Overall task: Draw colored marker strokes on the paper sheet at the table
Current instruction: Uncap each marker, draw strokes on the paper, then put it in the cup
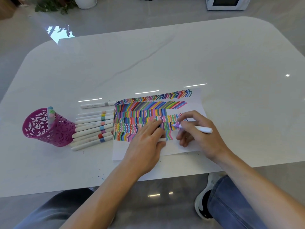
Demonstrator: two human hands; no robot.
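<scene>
Currently, paper sheet (127, 151): flat on white table (165, 60), by near edge, centre-right; far part packed w/ rows of coloured strokes, near strip bare.
R hand (200, 134): on sheet's right part; thumb + first fingers pinch purple marker (202, 129), other fingers curled under.
Purple marker: tip on the paper at right end of a stroke row, white barrel pointing right.
L hand (146, 144): lies on sheet just left of R hand, fingers pressed together, tips on the strokes; white cap (162, 140) tucked under the fingers, end poking out.
Marker row (94, 128): several capped white markers w/ colour bands, side by side, ends right at sheet's left edge.
Lone marker (97, 105): grey band, just far of the row, apart from it.
Pen cup (44, 129): magenta cut-out, left of row, one marker (50, 116) inside.
Floor bkgd: potted plant (54, 5) far left, white microwave (227, 3) far right.
</scene>
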